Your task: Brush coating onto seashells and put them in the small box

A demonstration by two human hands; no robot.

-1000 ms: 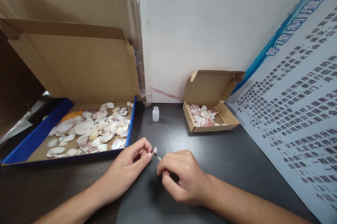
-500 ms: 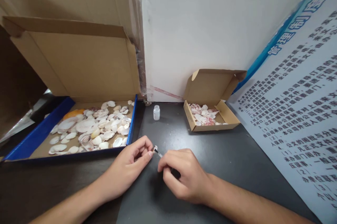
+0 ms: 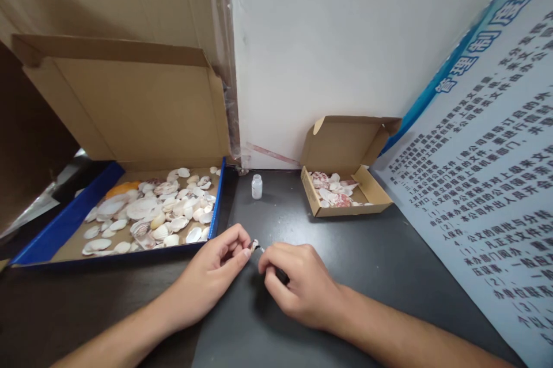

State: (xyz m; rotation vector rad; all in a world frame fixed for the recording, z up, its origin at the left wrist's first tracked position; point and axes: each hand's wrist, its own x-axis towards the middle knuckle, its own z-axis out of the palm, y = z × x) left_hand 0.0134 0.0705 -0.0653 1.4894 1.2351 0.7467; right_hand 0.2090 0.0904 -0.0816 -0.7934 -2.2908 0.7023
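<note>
My left hand rests on the dark table and pinches a tiny shell between thumb and forefinger. My right hand is closed round a thin dark-handled tool; its fine tip touches the shell. Both hands meet near the table's front middle. A small white bottle stands upright behind them.
A large blue-edged cardboard box with several pale shells lies at the left, lid raised. A small open cardboard box holding several reddish shells sits at the back right. A printed poster leans along the right. A white wall stands behind.
My right hand has crept slightly left, bringing the tool's tip closer onto the shell. My left hand stays in place.
</note>
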